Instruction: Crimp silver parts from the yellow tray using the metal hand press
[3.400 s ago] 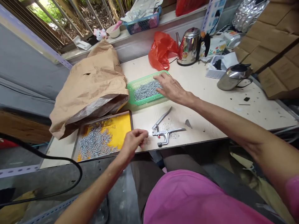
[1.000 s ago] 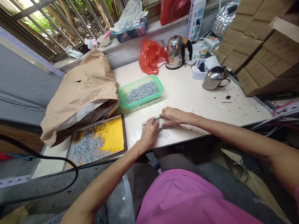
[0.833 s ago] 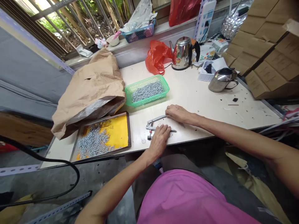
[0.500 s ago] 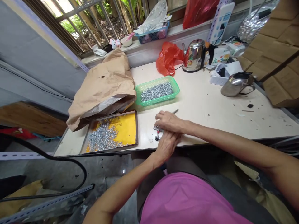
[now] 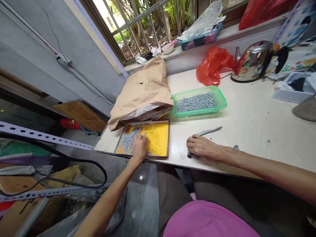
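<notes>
Grey wall (image 5: 81, 46) at left, white box (image 5: 63, 58) on it. Barred window (image 5: 140, 15), bright daylight, green plants (image 5: 172, 16) outside. Pale table (image 5: 247, 128) below window. Grey floor (image 5: 138, 204), slightly shiny.

My right hand (image 5: 201, 147) hides the middle of the pliers (image 5: 209, 131), my left hand (image 5: 140, 147) covers its own fingertips among the pins (image 5: 128, 139), leaving any pinch unclear, and the right edge cuts off the jug (image 5: 306, 109).

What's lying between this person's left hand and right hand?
From the left hand to the right hand, the head view shows the tray's yellow floor, a few metal pieces, its dark rim, then pale tabletop with something round.
</notes>
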Available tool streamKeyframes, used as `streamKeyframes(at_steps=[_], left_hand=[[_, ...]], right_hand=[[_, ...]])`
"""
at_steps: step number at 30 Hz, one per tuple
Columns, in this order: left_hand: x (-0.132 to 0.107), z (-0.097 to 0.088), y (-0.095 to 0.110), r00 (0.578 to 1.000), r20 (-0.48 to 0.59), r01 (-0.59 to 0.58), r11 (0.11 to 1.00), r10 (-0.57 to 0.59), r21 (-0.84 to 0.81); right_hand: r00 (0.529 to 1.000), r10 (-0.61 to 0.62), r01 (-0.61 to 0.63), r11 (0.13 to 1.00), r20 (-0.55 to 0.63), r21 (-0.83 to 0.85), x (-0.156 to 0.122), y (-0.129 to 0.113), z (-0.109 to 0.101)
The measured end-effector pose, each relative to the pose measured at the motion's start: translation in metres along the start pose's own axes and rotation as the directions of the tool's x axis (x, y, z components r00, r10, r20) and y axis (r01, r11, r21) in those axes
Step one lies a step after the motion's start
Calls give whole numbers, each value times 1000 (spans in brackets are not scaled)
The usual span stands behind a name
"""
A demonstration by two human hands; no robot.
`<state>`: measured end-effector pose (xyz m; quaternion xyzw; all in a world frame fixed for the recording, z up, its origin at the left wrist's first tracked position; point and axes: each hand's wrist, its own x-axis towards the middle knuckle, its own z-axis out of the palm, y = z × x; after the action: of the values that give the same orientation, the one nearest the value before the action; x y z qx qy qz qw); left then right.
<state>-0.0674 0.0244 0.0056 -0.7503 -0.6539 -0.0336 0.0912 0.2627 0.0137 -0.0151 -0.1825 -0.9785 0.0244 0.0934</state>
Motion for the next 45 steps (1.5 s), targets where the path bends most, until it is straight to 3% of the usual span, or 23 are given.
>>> streamKeyframes(at_steps=[3, 6, 8, 10, 14, 15, 17, 19, 22, 23, 25, 27, 29, 32, 34, 38, 45], left_hand=[[10, 4, -7, 996, 84, -48, 995, 41, 86], [11, 4, -7, 985, 129, -132, 983, 116, 129], [12, 3, -7, 977, 150, -172, 976, 152, 136], [14, 2, -8, 972, 164, -195, 969, 171, 149], [20, -4, -3, 963, 205, -211, 962, 175, 173], [22, -5, -1, 963, 208, -207, 965, 171, 165], [24, -8, -1, 971, 177, -182, 975, 158, 126], [27, -11, -1, 988, 94, -128, 991, 123, 48], [29, -18, 8, 1000, 20, 18, 977, -14, -214], [28, -21, 17, 996, 52, 80, 935, -66, -345], [24, -27, 44, 972, 207, 215, 769, -109, -602], [15, -30, 80, 922, 385, 343, 557, -45, -756], [7, -29, 115, 869, 492, 434, 406, 47, -804], [-2, -18, 151, 829, 550, 500, 303, 106, -812], [-3, -9, 160, 809, 575, 523, 299, 122, -799], [-1, 5, 158, 800, 585, 505, 377, 133, -776], [5, 4, 157, 751, 636, 489, 499, 176, -716]], right_hand=[[999, 48, -47, 998, -10, 37, 4, -4, 4], [965, 210, -175, 963, -159, 205, 10, 3, -7], [885, 362, -278, 915, -292, 291, 16, 19, -25], [776, 509, -419, 858, -372, 298, 22, 44, -49], [608, 701, -707, 692, -371, 149, 22, 88, -88], [599, 713, -725, 676, -365, 131, 18, 91, -92], [632, 697, -699, 702, -339, 138, 5, 83, -91], [709, 642, -618, 765, -292, 182, -13, 60, -81], [780, 591, -542, 803, -206, 248, -43, 16, -56], [789, 590, -540, 799, -173, 264, -52, 3, -47], [791, 603, -560, 782, -105, 272, -65, -17, -31], [777, 627, -596, 762, -57, 253, -73, -30, -18], [752, 658, -635, 741, -44, 218, -77, -36, -9], [706, 706, -690, 704, -58, 166, -78, -40, 0], [689, 721, -709, 691, -70, 140, -78, -41, 5], [683, 727, -719, 686, -70, 114, -79, -39, 11], [695, 719, -715, 694, -19, 86, -78, -39, 0]])
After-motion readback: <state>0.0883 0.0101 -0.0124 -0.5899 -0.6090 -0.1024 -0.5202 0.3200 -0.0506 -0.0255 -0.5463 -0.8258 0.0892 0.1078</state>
